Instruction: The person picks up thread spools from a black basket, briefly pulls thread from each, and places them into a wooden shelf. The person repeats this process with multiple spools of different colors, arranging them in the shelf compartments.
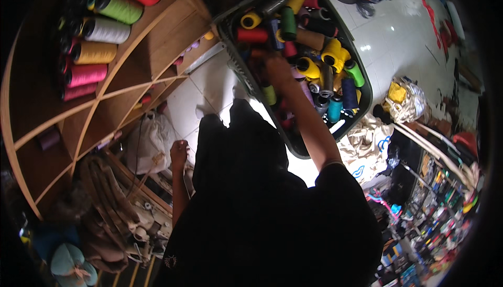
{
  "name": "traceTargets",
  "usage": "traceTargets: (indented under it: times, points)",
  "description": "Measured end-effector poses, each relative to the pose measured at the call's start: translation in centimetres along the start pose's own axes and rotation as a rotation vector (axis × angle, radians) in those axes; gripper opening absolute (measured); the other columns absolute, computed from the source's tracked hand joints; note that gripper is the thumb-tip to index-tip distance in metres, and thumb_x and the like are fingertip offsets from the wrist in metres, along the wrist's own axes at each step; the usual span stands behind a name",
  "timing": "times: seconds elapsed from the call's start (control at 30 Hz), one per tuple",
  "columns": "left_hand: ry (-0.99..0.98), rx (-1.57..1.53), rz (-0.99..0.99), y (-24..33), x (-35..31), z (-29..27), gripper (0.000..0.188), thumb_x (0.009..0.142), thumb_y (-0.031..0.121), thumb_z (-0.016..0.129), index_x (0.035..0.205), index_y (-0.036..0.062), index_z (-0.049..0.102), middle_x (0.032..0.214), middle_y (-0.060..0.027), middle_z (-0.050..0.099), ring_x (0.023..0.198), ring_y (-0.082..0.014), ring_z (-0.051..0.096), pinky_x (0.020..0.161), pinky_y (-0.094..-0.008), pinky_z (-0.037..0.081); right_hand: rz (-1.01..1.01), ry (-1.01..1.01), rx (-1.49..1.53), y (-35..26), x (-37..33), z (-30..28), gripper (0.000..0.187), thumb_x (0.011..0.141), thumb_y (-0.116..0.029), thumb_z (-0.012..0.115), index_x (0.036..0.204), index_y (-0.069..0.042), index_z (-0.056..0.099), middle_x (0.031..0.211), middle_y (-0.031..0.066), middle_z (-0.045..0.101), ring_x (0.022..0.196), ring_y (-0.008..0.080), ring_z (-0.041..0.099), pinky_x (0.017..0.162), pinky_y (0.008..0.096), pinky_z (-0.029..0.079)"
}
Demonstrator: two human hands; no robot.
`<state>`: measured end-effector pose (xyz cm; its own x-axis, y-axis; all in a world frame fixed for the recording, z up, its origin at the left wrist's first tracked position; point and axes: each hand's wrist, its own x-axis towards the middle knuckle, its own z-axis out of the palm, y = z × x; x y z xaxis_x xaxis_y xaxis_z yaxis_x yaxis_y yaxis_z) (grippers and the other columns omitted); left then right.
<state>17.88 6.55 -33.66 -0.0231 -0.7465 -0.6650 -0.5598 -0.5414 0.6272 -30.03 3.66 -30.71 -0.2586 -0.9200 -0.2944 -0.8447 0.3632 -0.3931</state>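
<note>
A dark green plastic bin (368,85) is filled with cone spools of thread in many colours. My right hand (272,67) reaches down into its left side, among the spools; its fingers are in shadow and I cannot make out whether they grip one. Close by it are a red spool (252,35), a yellow spool (308,67) and a light green spool (269,95). Away to the left, beside the wooden shelf, hangs my left hand (179,153) with its fingers curled in and no object visible in them.
On the left, a wooden shelf unit (86,124) holds a stack of thread spools, among them a white one (106,30). A white sack (154,143) sits beneath it. Cream cloth (367,148) lies right of the bin, near a cluttered heap (424,224). White floor tiles (403,35) extend beyond.
</note>
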Motion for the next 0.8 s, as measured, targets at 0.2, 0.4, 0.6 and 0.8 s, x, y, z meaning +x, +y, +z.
traceTargets:
  times: [0.2,0.4,0.6,0.8]
  points:
    - [0.118,-0.001,0.180,6.9,-1.3,-0.9,0.019,0.095,0.019,0.058,0.100,0.0008,0.061,0.087,-0.0068,0.065,0.084,-0.0153,0.065,0.065,-0.0273,0.048,0.174,0.516,1.003,-4.4,-5.6,-8.1,0.031,0.091,-0.016,0.060,0.118,-0.002,0.056,0.105,0.0108,0.064,0.098,0.0225,0.063,0.088,0.0356,0.048]
    - [-0.131,-0.193,0.608,26.0,-5.2,0.8,0.032,0.094,0.019,0.060,0.121,0.0022,0.055,0.106,-0.0093,0.063,0.095,-0.0174,0.061,0.081,-0.0314,0.051,0.042,0.098,1.645,-11.8,-6.2,-12.9,0.033,0.093,-0.015,0.059,0.124,-0.003,0.056,0.107,0.0050,0.060,0.093,0.0110,0.056,0.085,0.0268,0.044]
    - [-0.492,-0.353,0.665,31.0,-8.3,-0.9,0.043,0.087,0.015,0.069,0.123,-0.0018,0.053,0.103,-0.0082,0.064,0.091,-0.0140,0.060,0.081,-0.0281,0.049,-0.226,-0.081,1.593,-20.5,-5.9,-14.9,0.047,0.088,-0.008,0.065,0.132,-0.002,0.049,0.118,0.0050,0.057,0.104,0.0127,0.053,0.092,0.0266,0.041]
    - [-0.508,-0.909,0.469,29.1,-10.0,-5.5,0.044,0.095,0.030,0.055,0.121,-0.0047,0.054,0.091,-0.0111,0.065,0.083,-0.0171,0.063,0.077,-0.0302,0.048,-0.364,-0.214,1.486,-25.6,-6.0,-14.4,0.062,0.085,-0.008,0.068,0.139,-0.002,0.040,0.124,0.0086,0.055,0.108,0.0169,0.054,0.094,0.0311,0.043]
